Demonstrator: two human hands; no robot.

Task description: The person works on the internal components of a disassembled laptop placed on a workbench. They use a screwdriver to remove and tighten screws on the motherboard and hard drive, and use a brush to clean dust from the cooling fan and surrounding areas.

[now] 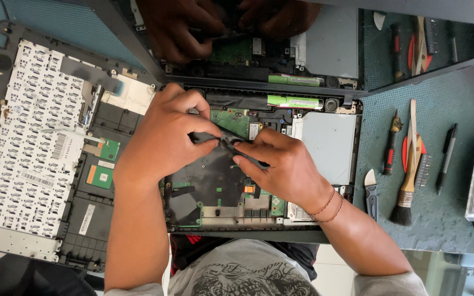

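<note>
- Far left, the keyboard panel (34,148) is flipped face down on the teal mat (456,109), so you see its pale metal back with stickers and little cutouts, plus a couple of small green boards near its right edge.
- My left hand (163,140) is curled over the middle of the open laptop base (259,164), thumb and fingers pinched shut on one end of a thin black strip (229,143).
- That strip is dark, flat and floppy, stretched between both hands just above the black sheet covering the board. Green circuit board peeks out around it.
- My right hand (281,167) pinches the other end of the strip, fingertips almost touching the left ones.
- Right of my hands, a grey metal drive (330,145) sits in the laptop's corner.
- Further right on the mat: a small knife (371,192), a screwdriver (391,143), a brush (407,186) and a black pen (446,158).
- The propped-up screen (325,44) at the top mirrors everything.
</note>
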